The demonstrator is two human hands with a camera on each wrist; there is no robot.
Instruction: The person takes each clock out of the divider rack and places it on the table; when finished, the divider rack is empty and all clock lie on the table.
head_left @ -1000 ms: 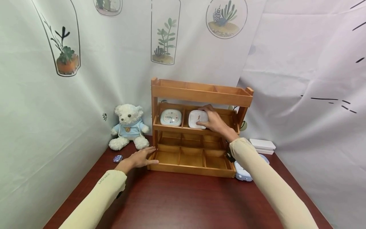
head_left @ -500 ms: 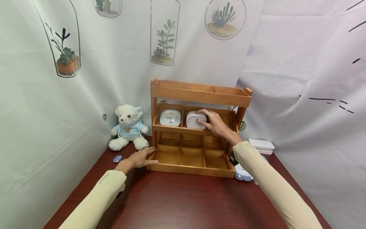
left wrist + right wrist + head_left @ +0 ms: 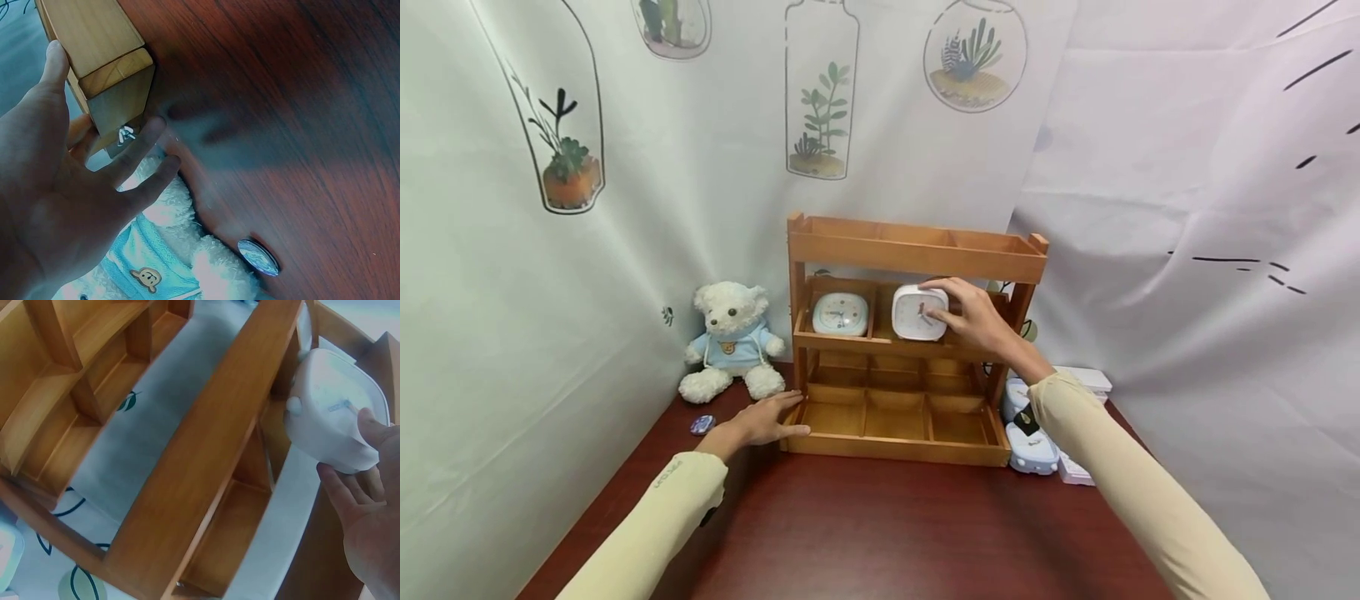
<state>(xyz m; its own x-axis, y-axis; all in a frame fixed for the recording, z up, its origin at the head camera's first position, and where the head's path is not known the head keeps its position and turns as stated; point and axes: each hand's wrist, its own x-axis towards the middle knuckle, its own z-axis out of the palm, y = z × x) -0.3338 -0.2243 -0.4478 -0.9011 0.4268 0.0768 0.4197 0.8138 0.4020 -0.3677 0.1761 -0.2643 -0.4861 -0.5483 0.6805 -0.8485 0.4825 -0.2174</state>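
Note:
My right hand [image 3: 977,319] grips a white square alarm clock [image 3: 917,313] by its right side. In the right wrist view the clock [image 3: 334,406] sits between the thumb and the curled fingers. It is upright at the middle compartment of the wooden rack's [image 3: 917,254] middle shelf; I cannot tell whether it touches the shelf floor. A second, pale-green-rimmed clock [image 3: 840,315] stands in the left compartment. My left hand [image 3: 763,421] is at the rack's lower left corner with fingers extended. In the left wrist view the hand [image 3: 69,187] spreads around that wooden corner [image 3: 115,75].
A white teddy bear [image 3: 732,342] in a blue hoodie sits left of the rack, near a small round purple-blue object [image 3: 702,425]. Pale blue containers [image 3: 1032,450] and white boxes [image 3: 1086,382] stand at the right. Fabric walls [image 3: 700,167] enclose the dark red table [image 3: 865,525].
The white clock has come up and forward slightly in my right hand, its face turning more to the front. My left hand stays at the rack's corner. The head view has shifted a little.

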